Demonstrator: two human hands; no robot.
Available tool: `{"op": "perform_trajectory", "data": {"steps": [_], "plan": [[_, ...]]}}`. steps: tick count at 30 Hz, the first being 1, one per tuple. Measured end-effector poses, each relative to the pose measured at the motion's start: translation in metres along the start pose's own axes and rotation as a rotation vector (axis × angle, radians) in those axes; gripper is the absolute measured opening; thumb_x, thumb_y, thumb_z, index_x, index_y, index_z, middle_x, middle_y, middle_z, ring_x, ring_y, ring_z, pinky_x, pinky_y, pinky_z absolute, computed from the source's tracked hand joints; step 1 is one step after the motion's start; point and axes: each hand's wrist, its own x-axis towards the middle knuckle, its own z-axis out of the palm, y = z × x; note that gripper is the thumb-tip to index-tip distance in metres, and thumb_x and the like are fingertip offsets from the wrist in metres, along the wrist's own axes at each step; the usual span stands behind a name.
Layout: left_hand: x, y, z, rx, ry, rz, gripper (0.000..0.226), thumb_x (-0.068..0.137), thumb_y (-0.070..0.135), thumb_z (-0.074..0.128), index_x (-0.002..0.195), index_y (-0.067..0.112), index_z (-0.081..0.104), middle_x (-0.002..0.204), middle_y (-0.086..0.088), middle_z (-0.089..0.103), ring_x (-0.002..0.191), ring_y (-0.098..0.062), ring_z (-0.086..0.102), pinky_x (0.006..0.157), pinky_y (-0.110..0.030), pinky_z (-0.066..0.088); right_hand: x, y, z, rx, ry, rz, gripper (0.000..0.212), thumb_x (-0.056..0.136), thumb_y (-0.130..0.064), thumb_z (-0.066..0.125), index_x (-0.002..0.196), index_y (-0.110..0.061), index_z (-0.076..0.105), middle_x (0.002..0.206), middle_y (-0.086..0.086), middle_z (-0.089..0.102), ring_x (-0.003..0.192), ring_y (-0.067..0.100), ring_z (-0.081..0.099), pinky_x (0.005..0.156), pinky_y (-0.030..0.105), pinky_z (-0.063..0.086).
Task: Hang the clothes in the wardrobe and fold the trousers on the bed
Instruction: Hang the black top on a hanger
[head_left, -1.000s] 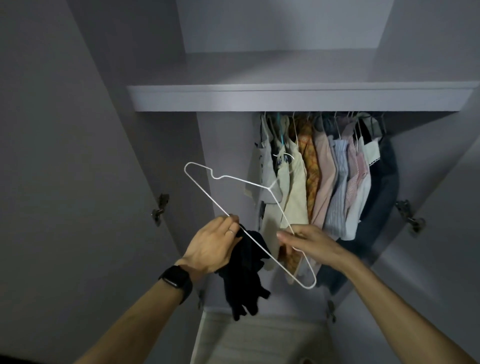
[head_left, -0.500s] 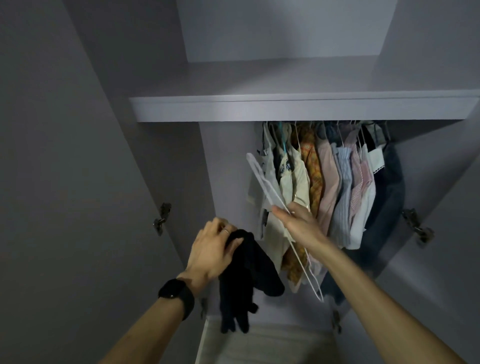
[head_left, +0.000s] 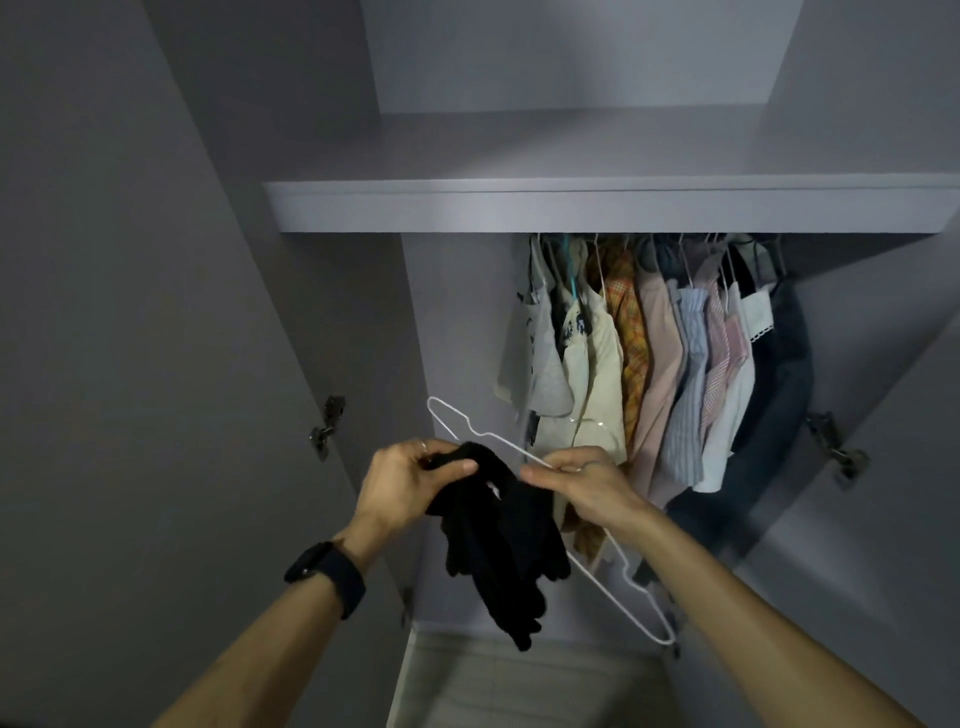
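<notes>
Well left of the work, a hinge (head_left: 327, 426) sits on the open wardrobe door, clear of everything. The left hand (head_left: 410, 483), with a watch (head_left: 324, 574) on its wrist, holds up the black garment (head_left: 498, 545). Its fingers (head_left: 441, 470) are curled round the bunched top edge, with the thumb pressed onto the cloth. The rest of the garment hangs limp in front of the wardrobe, not yet on anything.

Just behind it, the white wire hanger (head_left: 511, 446) slants from upper left to lower right. The right hand (head_left: 582, 483) pinches the wire near its middle between thumb and forefinger, and I cannot tell where the hook points.

The step looks to be dressing the hanger. The left hand would do well to find the neck or shoulder opening and spread it, since a bunched edge would only slide off thin wire. The right hand should steady the hanger and feed its upper-left arm into that opening. The cloth is soft and dark, so the seam has to be found by feel.

Further right, the hung clothes (head_left: 649, 364) crowd the rail under the shelf (head_left: 571, 208). The free space lies left of them, and that is probably the easiest place to hook on.
</notes>
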Motion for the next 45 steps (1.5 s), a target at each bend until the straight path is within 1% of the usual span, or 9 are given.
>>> {"op": "perform_trajectory", "data": {"steps": [5,14,19,22,26,29,37,40,45], "plan": [[0.0,-0.026,-0.04,0.605,0.069,-0.111,0.032,0.101,0.046,0.052,0.123,0.03,0.068,0.127,0.001,0.059,0.115,-0.027,0.056,0.09,-0.042,0.05,0.006,0.008,-0.038,-0.286,0.322,-0.026,0.014,0.096,-0.029,0.067,0.088,-0.019,0.073,0.086,-0.007,0.071,0.083,0.006,0.063,0.077,0.025,0.048],[0.032,0.033,-0.038,0.27,0.097,0.084,0.02,0.1,0.043,0.052,0.109,0.031,0.066,0.102,0.003,0.072,0.097,-0.022,0.066,0.081,-0.036,0.053,0.01,0.025,-0.036,-0.507,0.4,-0.056,0.019,0.101,-0.032,0.055,0.086,-0.021,0.059,0.079,-0.008,0.064,0.082,0.018,0.06,0.069,0.03,0.039],[0.048,0.071,-0.042,0.242,0.024,0.237,0.011,0.099,0.042,0.054,0.096,0.038,0.063,0.09,0.013,0.069,0.087,-0.011,0.066,0.078,-0.035,0.055,-0.013,0.012,-0.025,-0.05,0.63,-0.115,0.035,0.1,-0.039,0.059,0.074,-0.018,0.072,0.065,-0.017,0.066,0.07,0.002,0.061,0.066,0.02,0.044],[0.057,0.08,-0.044,0.239,-0.021,0.276,0.016,0.099,0.043,0.054,0.102,0.035,0.067,0.095,0.013,0.071,0.09,-0.009,0.067,0.082,-0.036,0.056,-0.02,-0.019,-0.028,0.361,0.721,-0.115,0.037,0.091,-0.044,0.07,0.065,-0.018,0.073,0.064,-0.006,0.064,0.067,0.011,0.059,0.071,0.03,0.047],[0.061,0.093,-0.044,0.24,-0.054,0.306,0.013,0.1,0.037,0.058,0.1,0.031,0.07,0.095,0.011,0.071,0.091,-0.006,0.066,0.075,-0.01,0.048,-0.027,-0.085,-0.037,0.924,0.679,-0.175,0.024,0.089,-0.019,0.069,0.067,-0.016,0.062,0.058,0.0,0.043,0.049,0.013,0.032,0.042,0.023,0.024],[0.059,0.103,-0.047,0.194,-0.056,0.304,0.016,0.099,0.035,0.06,0.103,0.026,0.072,0.096,0.011,0.071,0.091,-0.003,0.065,0.07,-0.001,0.041,-0.027,-0.129,-0.037,1.075,0.648,-0.289,0.033,0.093,-0.009,0.06,0.061,-0.016,0.054,0.054,-0.003,0.038,0.042,0.007,0.024,0.039,0.022,0.014],[0.053,0.131,-0.081,-0.184,-0.048,0.227,0.017,0.099,0.03,0.063,0.091,0.019,0.073,0.078,0.011,0.07,0.072,-0.003,0.063,0.069,-0.019,0.048,0.024,-0.113,-0.013,0.78,0.492,-0.273,0.029,0.087,-0.001,0.059,0.06,-0.012,0.062,0.051,0.0,0.039,0.045,0.012,0.026,0.039,0.022,0.019],[0.05,0.137,-0.103,-0.394,-0.057,0.181,0.02,0.1,0.022,0.061,0.094,0.007,0.072,0.081,0.001,0.071,0.076,-0.008,0.066,0.07,-0.019,0.052,0.04,-0.084,-0.005,0.731,0.444,-0.162,0.006,0.081,-0.006,0.06,0.076,-0.003,0.061,0.052,0.002,0.036,0.049,0.016,0.025,0.04,0.023,0.018],[0.046,0.135,-0.117,-0.425,-0.051,0.121,0.027,0.102,0.024,0.059,0.081,0.011,0.069,0.074,0.0,0.068,0.07,-0.01,0.063,0.069,-0.02,0.049,0.051,-0.081,0.013,0.763,0.371,-0.114,0.013,0.075,-0.014,0.059,0.07,-0.003,0.055,0.049,0.0,0.033,0.04,0.011,0.024,0.04,0.023,0.017]]}}
